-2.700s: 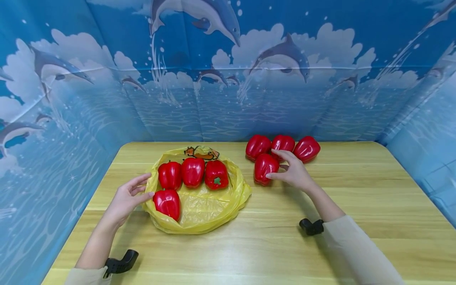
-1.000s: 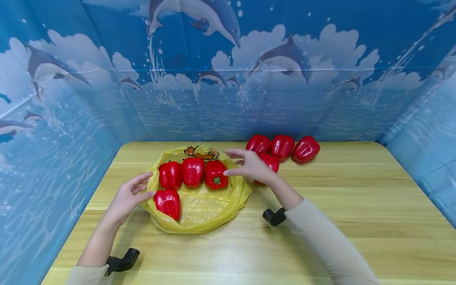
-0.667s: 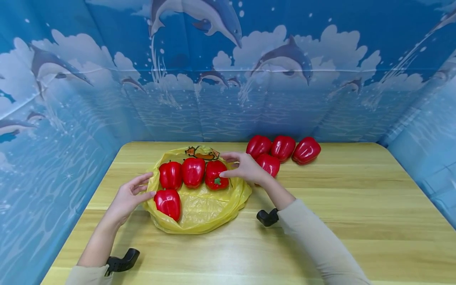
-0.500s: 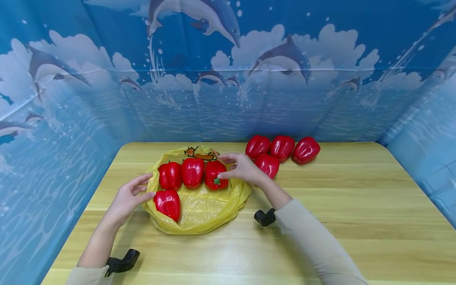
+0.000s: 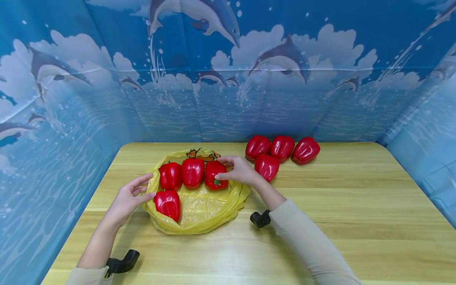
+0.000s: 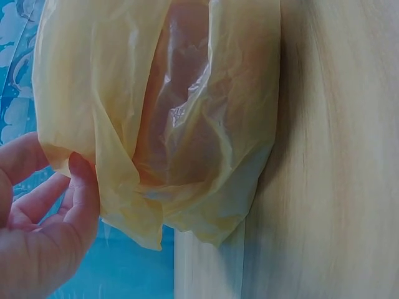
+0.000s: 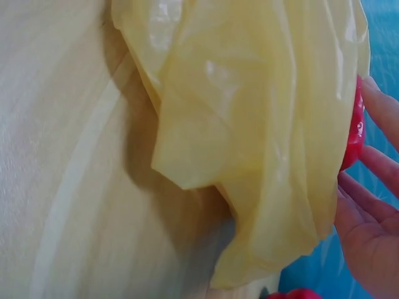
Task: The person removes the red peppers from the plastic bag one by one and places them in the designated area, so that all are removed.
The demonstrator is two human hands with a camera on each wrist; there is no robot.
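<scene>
Toward the left of the table lies a yellow plastic bag (image 5: 199, 227), its mouth spread wide, with several red bell peppers inside. My left hand (image 5: 126, 200) pinches the bag's left rim, the thumb beside the nearest bell pepper (image 5: 168, 205). In the left wrist view, the left thumb (image 6: 81, 177) lies against the plastic and a finger passes behind it. My right hand (image 5: 240, 171) reaches over the right rim and grips the bell pepper with a green stem (image 5: 215, 174). That pepper (image 7: 355, 134) shows between the right fingers in the right wrist view; the bag hides most of it.
Several more red bell peppers (image 5: 282, 148) lie in a group at the table's back edge, right of the bag. The wooden table (image 5: 342, 198) extends to the right. Behind and beside it hangs a blue dolphin-print curtain (image 5: 228, 111).
My right hand has left the loose peppers at the back, moved left to the bag and closed round the stemmed pepper. The bag's far rim has sunk slightly. My left hand stays put.
</scene>
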